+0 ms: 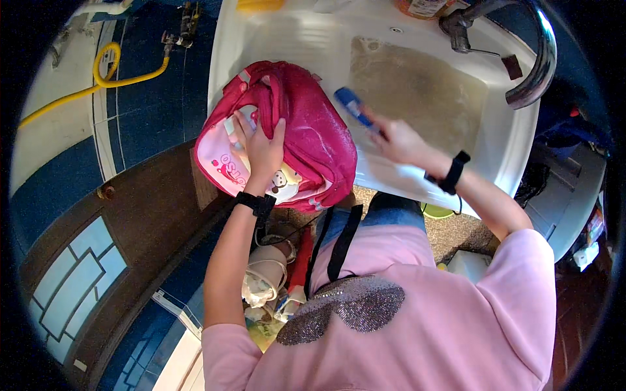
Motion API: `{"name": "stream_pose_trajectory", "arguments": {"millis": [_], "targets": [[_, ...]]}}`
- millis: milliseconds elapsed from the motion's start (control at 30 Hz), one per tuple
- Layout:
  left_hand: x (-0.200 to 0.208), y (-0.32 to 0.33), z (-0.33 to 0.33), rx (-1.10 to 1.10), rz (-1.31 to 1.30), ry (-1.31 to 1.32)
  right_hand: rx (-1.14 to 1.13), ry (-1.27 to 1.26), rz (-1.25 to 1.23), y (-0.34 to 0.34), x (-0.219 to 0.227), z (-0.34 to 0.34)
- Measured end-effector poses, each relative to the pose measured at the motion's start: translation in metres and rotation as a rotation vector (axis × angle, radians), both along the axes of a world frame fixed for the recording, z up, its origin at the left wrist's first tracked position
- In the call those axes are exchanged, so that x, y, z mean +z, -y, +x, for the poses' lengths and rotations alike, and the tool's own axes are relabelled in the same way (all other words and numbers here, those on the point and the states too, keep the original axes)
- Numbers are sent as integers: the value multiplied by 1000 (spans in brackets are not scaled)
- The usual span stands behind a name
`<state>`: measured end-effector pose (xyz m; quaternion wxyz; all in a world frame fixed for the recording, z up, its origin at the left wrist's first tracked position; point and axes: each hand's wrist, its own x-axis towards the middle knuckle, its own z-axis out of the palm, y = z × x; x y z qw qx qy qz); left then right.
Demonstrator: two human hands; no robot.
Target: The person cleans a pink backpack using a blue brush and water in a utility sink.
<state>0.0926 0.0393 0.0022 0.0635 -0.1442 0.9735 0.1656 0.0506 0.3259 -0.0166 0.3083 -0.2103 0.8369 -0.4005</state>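
A crimson and pink backpack [319, 124] with a cartoon figure on its front panel rests on the sink's left part, overhanging the near edge. My left hand [259, 148] lies on its front, thumb and fingers apart around a fold of the fabric. Pale suds or wet streaks show on the bag's right side. Just right of the bag, over the basin, my right hand [398, 140] is closed around a blue brush [353, 106]. Motion blurs this hand slightly, and the brush's bristles cannot be made out.
The white sink [508, 146] holds murky water [417, 91] in its basin. A chrome faucet [546, 58] arches over the right side. A yellow object [259, 4] lies at the back. Below the sink's left part stands a white bucket [266, 267]. A yellow hose [127, 83] runs along the left wall.
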Motion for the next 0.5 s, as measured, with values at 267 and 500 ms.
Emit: {"name": "stream_pose_trajectory", "arguments": {"millis": [267, 500], "targets": [[-9, -6, -3, -21, 122, -133, 128, -166, 91, 70, 14, -18], [-12, 0, 0, -8, 100, -134, 46, -195, 79, 68, 19, 11]]}}
